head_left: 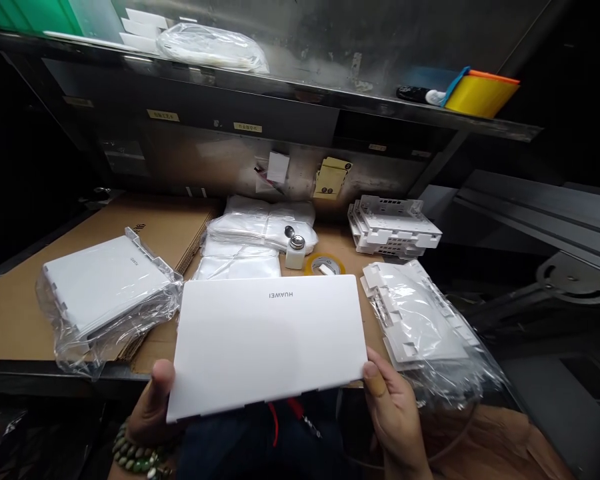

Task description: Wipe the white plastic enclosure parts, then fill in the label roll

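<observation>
Right hand (pixel 395 407) part-closed, pinching right edge of white panel (pixel 270 340); left hand (pixel 153 407) half-curled at left edge, fingers hidden; panel above bench edge (pixel 15 370); likely looking-over step; next move wants steady edges; beyond, clear bags (pixel 265 223).

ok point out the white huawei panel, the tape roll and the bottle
White HUAWEI panel (pixel 270 345): head view, middle of its face
Tape roll (pixel 310 264): head view, left of its yellow ring
Bottle (pixel 295 257): head view, white body below its cap

Yellow tub (pixel 480 95) (orange-rimmed) on shelf (pixel 305 85)
</observation>
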The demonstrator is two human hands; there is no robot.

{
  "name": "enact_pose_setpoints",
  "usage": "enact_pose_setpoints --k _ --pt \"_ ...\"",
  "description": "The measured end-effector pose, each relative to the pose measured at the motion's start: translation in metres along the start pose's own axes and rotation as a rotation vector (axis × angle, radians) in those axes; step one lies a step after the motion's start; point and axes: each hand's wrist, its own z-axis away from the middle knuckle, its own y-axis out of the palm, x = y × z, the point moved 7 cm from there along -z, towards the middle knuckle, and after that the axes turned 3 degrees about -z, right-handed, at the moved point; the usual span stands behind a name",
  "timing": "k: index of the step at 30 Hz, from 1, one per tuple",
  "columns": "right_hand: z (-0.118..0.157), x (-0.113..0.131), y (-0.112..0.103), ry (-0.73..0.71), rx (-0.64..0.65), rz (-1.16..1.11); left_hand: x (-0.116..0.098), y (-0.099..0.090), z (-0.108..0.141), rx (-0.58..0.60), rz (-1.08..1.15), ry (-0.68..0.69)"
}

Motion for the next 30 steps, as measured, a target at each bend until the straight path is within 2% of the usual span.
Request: enact_pose_setpoints --k 3,7,14,20,30 --pt "-0.004 0.001 0.004 -0.057 0.020 0.056 -0.023 0.003 -0.012 -0.119 -0.228 0.066" --pt "-0.011 -0.002 0.015 -0.169 0.120 0.129 -0.054 0.014 -0.024 -0.285 -0.469 0.341" --pt "-0.022 -0.005 0.019 -0.238 0.176 0.251 -0.067 0.037 -0.004 -0.232 -0.594 0.642" --pt "-0.025 -0.004 0.022 -0.278 0.200 0.260 -0.073 0.050 0.005 -0.107 -0.667 0.758" --pt "-0.035 0.004 0.035 -0.340 0.244 0.313 -0.072 0.032 0.008 -0.165 -0.666 0.756"
